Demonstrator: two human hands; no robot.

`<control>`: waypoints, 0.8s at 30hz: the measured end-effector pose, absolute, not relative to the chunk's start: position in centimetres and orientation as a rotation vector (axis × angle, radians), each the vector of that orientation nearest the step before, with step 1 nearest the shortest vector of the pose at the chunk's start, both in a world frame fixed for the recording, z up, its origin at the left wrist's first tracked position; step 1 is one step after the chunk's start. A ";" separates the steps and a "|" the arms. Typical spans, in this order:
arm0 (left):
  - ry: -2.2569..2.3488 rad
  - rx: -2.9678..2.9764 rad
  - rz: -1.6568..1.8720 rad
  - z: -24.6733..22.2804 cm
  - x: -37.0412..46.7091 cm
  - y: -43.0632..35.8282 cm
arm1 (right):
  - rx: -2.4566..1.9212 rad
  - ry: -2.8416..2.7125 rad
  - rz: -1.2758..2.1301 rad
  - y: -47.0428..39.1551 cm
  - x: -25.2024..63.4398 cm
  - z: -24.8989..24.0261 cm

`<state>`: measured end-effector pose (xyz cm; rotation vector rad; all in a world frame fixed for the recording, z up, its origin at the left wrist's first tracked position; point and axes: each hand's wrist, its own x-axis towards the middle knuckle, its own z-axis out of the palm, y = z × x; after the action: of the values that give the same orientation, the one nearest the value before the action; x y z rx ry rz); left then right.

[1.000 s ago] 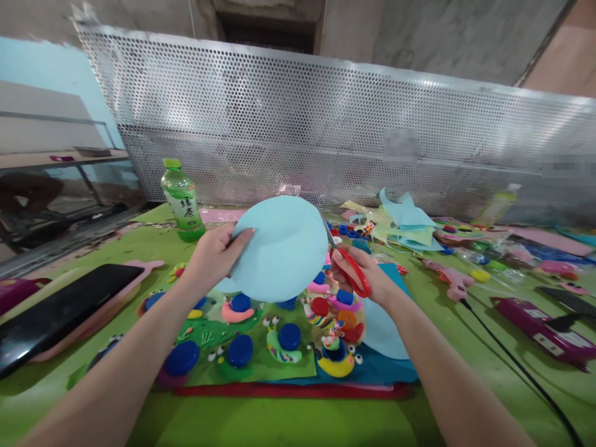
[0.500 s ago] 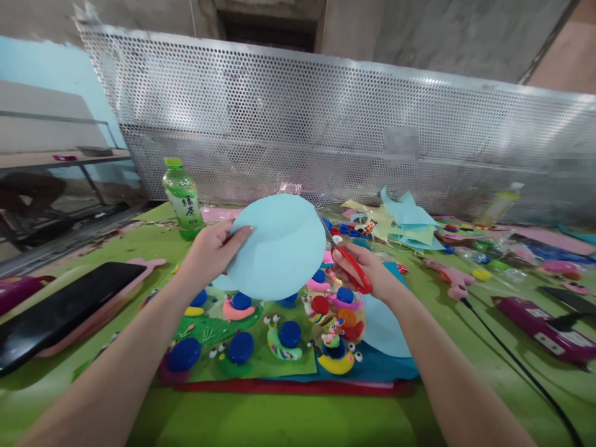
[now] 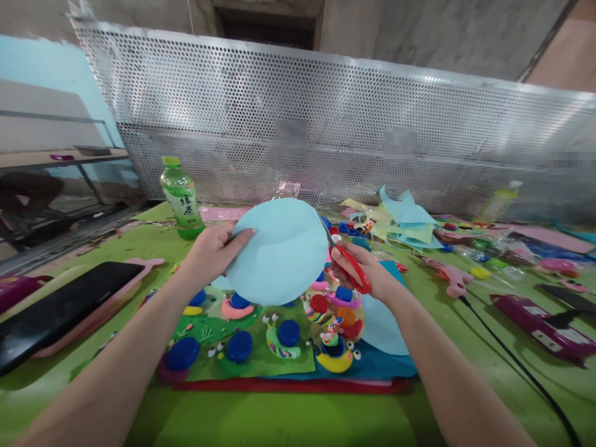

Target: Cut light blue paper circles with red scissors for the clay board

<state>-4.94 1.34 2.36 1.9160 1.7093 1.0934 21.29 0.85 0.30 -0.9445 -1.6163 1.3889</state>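
Observation:
My left hand [image 3: 222, 251] pinches the left edge of a light blue, roughly round sheet of paper [image 3: 282, 251], thumb on top. My right hand [image 3: 356, 267] grips scissors [image 3: 352, 268] by their red handles, blades pointing up along the paper's right edge. Whether the blades touch the paper I cannot tell. Below the sheet sit several snail figures, among them a green one [image 3: 279, 341] and a yellow one [image 3: 336, 360], with bottle caps such as a blue cap [image 3: 239, 346] as shells. They rest on green and blue sheets. Another light blue piece [image 3: 384, 326] lies under my right wrist.
A green tea bottle [image 3: 182, 202] stands at the back left, near a black phone [image 3: 69, 304]. On the right lie a pink glue gun [image 3: 456, 282] with a cable, a purple power strip [image 3: 544, 326] and paper scraps [image 3: 410, 217]. A perforated metal panel [image 3: 326, 124] rises behind.
The round paper has dipped slightly and tilted a little in my left hand. The scissors stay at its right edge, nearly unmoved.

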 end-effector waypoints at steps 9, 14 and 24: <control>1.658 1.947 1.082 2.8 -5.2 1.3 | -1.047 -1.651 1.371 0.9 22.4 0.4; 1.622 1.929 0.988 2.9 -5.1 1.1 | -1.027 -1.674 1.464 0.3 22.6 1.1; 1.596 1.921 0.983 2.6 -5.2 1.1 | -1.030 -1.656 1.446 0.3 22.5 1.0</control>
<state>-5.19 1.06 2.62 1.9207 1.5965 0.9828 22.50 0.32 1.04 -1.0296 -1.6555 1.4463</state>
